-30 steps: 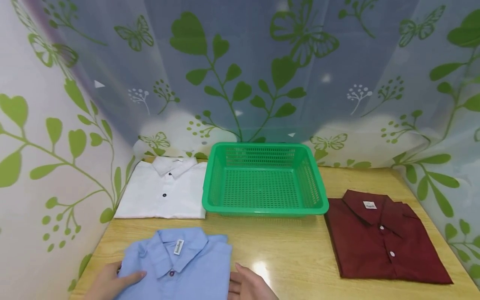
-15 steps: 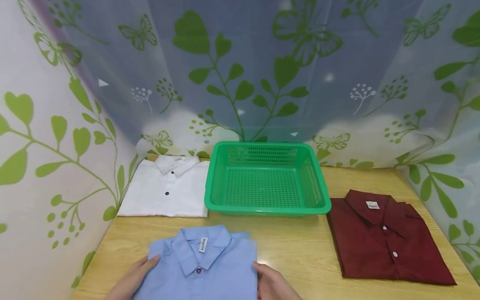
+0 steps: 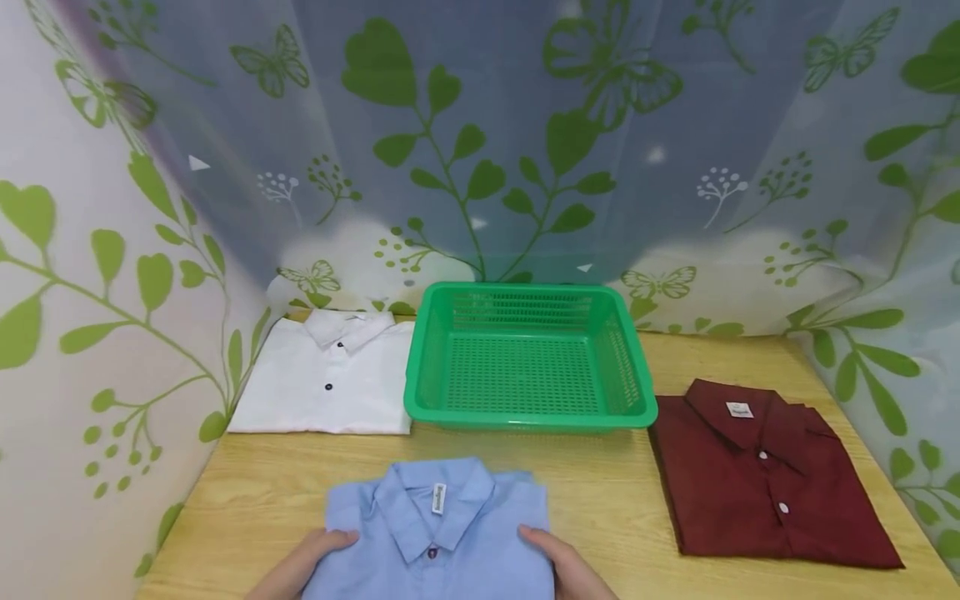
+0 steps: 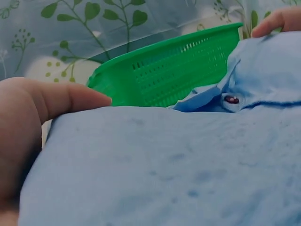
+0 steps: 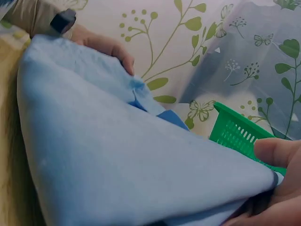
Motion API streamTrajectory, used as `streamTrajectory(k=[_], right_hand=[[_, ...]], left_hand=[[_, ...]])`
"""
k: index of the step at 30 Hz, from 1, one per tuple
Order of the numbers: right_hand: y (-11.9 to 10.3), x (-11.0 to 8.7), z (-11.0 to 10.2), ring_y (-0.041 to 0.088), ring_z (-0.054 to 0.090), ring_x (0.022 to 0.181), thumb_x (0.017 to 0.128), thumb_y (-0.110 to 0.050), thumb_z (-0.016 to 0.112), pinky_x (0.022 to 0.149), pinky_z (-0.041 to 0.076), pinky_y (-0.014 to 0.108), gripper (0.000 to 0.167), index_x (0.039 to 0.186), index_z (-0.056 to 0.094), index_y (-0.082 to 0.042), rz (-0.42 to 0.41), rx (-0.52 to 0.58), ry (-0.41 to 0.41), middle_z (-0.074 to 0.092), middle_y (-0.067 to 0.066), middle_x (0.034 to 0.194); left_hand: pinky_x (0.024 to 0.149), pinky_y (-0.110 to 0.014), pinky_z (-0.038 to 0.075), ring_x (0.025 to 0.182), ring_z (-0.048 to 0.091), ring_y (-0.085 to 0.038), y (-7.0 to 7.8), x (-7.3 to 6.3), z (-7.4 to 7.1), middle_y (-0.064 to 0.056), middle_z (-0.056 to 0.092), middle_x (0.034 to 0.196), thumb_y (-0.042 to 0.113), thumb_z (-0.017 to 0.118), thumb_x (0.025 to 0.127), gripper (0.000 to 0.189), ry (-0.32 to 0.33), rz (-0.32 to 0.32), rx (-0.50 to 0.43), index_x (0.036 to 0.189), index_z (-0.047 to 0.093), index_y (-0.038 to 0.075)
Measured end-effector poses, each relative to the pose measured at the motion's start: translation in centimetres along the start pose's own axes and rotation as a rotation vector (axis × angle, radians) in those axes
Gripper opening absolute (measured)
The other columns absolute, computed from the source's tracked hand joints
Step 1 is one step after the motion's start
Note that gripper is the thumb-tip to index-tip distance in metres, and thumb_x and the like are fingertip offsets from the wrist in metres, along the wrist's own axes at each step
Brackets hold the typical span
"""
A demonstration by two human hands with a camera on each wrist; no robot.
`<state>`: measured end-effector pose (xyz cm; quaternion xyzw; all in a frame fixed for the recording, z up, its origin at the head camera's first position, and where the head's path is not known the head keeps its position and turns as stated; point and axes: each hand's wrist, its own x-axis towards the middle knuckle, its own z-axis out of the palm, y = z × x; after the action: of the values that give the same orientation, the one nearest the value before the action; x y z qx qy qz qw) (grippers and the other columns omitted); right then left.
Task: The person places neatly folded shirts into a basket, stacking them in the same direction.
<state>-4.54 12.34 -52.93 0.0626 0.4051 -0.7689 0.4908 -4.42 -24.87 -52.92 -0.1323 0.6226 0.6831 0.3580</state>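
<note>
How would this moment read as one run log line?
hands: left hand and right hand grip blue shirt by opposite sides; green basket: beyond blue shirt; white shirt: left of basket; maroon shirt: right of basket

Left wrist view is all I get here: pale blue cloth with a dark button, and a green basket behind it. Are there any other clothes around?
Observer: Yes, the head view shows a folded dark red shirt to the right of the green basket.
Visitor: Oh, nice! And what's on the basket's other side?
Observer: A folded white shirt with dark buttons.
Visitor: Does the one being held have any sort of label?
Observer: It does: the blue shirt has a small white label at its neck opening.
</note>
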Motion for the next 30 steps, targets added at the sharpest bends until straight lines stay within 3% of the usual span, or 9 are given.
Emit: streamTrajectory(k=[6,11,17,23,26,30], right_hand=[[0.0,-0.6,-0.3,0.013,0.059,0.110,0.098,-0.060,0.043,0.103,0.042,0.032,0.059,0.133,0.052,-0.014,0.073,0.024,-0.034,0.062,0.001,0.119],[-0.4,-1.2,-1.2,0.012,0.058,0.113,0.101,-0.056,0.040,0.105,0.040,0.032,0.052,0.132,0.052,-0.015,0.059,0.037,-0.076,0.061,0.000,0.120],[-1.0,-2.3,-2.1,0.008,0.058,0.111,0.103,-0.053,0.037,0.105,0.039,0.029,0.045,0.126,0.055,-0.020,0.058,0.078,-0.157,0.063,-0.005,0.116],[-1.7,-3.7,-2.2,0.005,0.061,0.106,0.104,-0.053,0.030,0.106,0.039,0.026,0.047,0.119,0.063,-0.023,0.067,0.146,-0.289,0.067,-0.009,0.105],[-2.0,-4.5,-2.0,0.004,0.062,0.103,0.105,-0.050,0.019,0.102,0.041,0.023,0.056,0.113,0.066,-0.022,0.022,0.170,-0.385,0.069,-0.010,0.102],[-2.5,-5.6,-1.7,0.004,0.063,0.102,0.105,-0.049,0.008,0.098,0.043,0.020,0.068,0.114,0.068,-0.020,-0.035,0.184,-0.465,0.070,-0.009,0.104]], left_hand=[[0.100,-0.036,0.043,0.112,0.057,-0.019,-0.9,-0.2,0.6,-0.005,0.059,0.123,0.038,0.043,0.103,0.056,-0.308,-0.005,-0.225,0.147,0.029,0.006],[0.103,-0.034,0.043,0.112,0.059,-0.016,-1.1,-0.1,1.4,-0.002,0.063,0.120,0.033,0.040,0.104,0.034,-0.462,-0.007,-0.300,0.132,0.045,0.014],[0.102,-0.033,0.044,0.112,0.060,-0.015,-1.1,0.1,2.8,-0.001,0.064,0.120,0.026,0.043,0.102,0.026,-0.525,0.043,-0.323,0.125,0.050,0.016],[0.106,-0.034,0.041,0.117,0.056,-0.016,-0.7,0.7,4.3,-0.003,0.058,0.128,0.015,0.045,0.100,0.035,-0.557,0.178,-0.290,0.135,0.038,0.014],[0.106,-0.034,0.039,0.119,0.054,-0.017,-0.2,0.7,4.8,-0.004,0.054,0.130,0.015,0.044,0.100,0.045,-0.535,0.213,-0.264,0.140,0.025,0.013],[0.103,-0.034,0.042,0.116,0.055,-0.017,0.8,-0.2,5.6,-0.004,0.054,0.127,0.019,0.046,0.099,0.050,-0.459,0.189,-0.259,0.141,0.019,0.011]])
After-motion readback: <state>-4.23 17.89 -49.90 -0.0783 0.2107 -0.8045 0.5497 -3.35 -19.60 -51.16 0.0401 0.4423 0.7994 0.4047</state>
